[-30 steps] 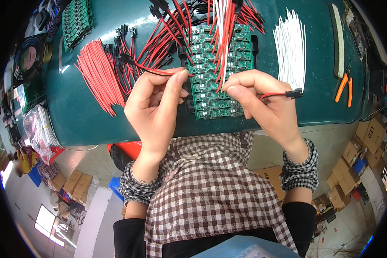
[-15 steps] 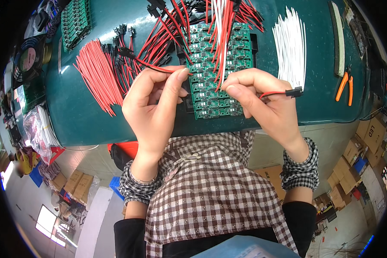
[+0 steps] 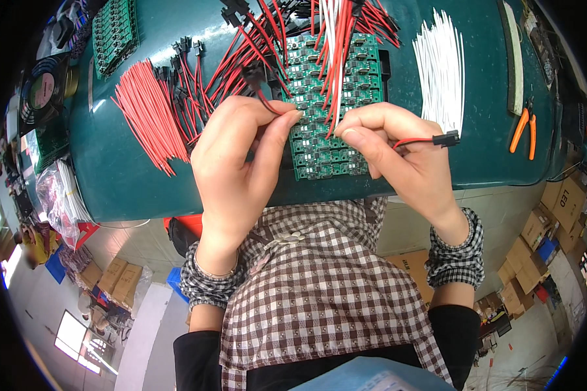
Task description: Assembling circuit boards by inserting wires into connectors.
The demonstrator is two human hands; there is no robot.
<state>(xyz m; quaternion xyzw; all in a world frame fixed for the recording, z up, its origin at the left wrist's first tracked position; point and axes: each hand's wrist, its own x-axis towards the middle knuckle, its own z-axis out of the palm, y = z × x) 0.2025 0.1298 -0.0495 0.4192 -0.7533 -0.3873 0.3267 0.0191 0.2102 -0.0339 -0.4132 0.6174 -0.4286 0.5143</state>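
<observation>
My left hand (image 3: 241, 153) is closed in a pinch on a red and black wire lead (image 3: 267, 103) with a black plug (image 3: 253, 77). Its fingertips are over the left edge of a green circuit board panel (image 3: 313, 156). The fingers of my right hand (image 3: 398, 153) are pinched over the panel's middle. From that hand a second wire lead (image 3: 414, 140) sticks out to the right, ending in a black connector (image 3: 446, 139). Red and white wires (image 3: 336, 65) lie across the panel's upper part, their lower ends near my right fingertips.
A bundle of red wires (image 3: 149, 117) lies left on the green table (image 3: 482, 166). Behind it are several plugged leads (image 3: 189, 78). White wires (image 3: 440, 72) and orange-handled pliers (image 3: 522, 133) lie right. More circuit boards (image 3: 115, 36) stand at the far left.
My left hand has moved right, toward the board, with its wire lead; the lead's black plug has swung from the left to farther up. My right hand has stayed in place.
</observation>
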